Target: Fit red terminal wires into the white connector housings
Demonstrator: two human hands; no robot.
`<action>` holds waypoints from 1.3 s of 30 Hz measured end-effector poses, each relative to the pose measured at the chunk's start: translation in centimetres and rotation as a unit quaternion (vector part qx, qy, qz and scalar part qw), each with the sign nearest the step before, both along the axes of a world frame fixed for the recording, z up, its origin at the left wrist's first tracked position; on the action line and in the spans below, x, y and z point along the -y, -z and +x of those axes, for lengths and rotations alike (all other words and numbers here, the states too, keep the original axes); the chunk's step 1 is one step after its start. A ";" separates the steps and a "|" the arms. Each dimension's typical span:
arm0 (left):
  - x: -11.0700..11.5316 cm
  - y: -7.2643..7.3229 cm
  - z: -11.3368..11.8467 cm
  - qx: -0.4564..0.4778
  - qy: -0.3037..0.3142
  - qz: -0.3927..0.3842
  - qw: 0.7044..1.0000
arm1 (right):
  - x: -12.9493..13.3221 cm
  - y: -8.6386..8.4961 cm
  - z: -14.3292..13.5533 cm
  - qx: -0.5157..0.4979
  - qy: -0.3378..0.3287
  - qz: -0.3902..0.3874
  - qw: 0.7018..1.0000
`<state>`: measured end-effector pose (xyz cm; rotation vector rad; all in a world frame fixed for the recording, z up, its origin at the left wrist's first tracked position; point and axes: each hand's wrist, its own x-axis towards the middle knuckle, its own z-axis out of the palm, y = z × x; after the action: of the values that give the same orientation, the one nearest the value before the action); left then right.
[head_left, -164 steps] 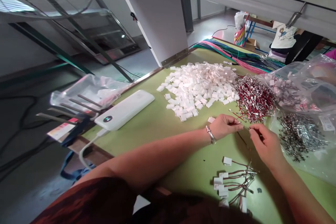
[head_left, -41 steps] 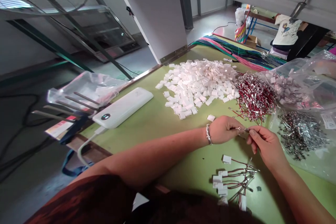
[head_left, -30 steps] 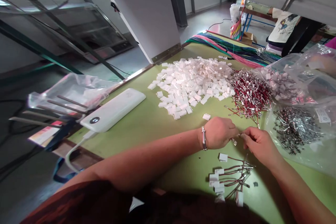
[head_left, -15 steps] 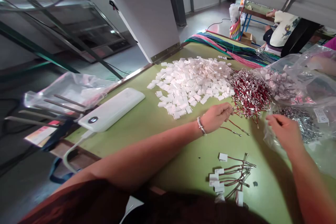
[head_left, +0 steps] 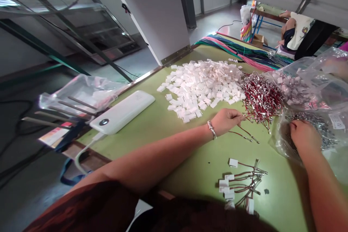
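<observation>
My left hand (head_left: 227, 121) is closed in a pinch on a short red wire with metal ends, at the near edge of a heap of red wires (head_left: 262, 98). Two loose red wires (head_left: 246, 133) lie on the table just below that hand. My right hand (head_left: 306, 137) reaches into an opened clear bag of small metal terminals (head_left: 324, 132), its fingers curled; whatever they grip is hidden. Nearer to me lies a group of white connector housings with red wires (head_left: 230, 193), their metal ends pointing right.
A wide pile of white connector housings (head_left: 201, 87) covers the table's middle. Behind it lie bundled coloured wires (head_left: 231, 49). Another clear bag of housings (head_left: 296, 87) is at right. At left are a white power bank (head_left: 125, 110) with a cable and metal prongs (head_left: 76, 107). Another person (head_left: 297, 30) sits beyond.
My right hand has moved right, from beside the bag into the metal terminals. My left hand keeps its pinch near the wire heap. The whole view has shifted slightly.
</observation>
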<state>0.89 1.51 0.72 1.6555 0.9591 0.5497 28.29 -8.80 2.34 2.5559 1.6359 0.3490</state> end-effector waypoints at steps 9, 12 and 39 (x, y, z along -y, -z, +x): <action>1.4 0.4 0.5 0.083 0.054 -0.089 0.991 | 1.1 -1.0 -7.4 -0.616 -0.050 0.157 0.771; 1.7 0.7 0.6 0.107 0.069 -0.109 0.986 | 1.3 -0.1 -10.6 -0.688 -0.077 0.187 0.697; 2.5 0.8 -0.5 -0.069 0.207 0.396 0.892 | 1.8 0.9 -12.5 -0.712 -0.054 0.075 0.696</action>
<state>0.44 -0.99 -0.09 2.5799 0.4461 0.5681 15.82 -10.62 1.42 2.8160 1.9409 -2.0905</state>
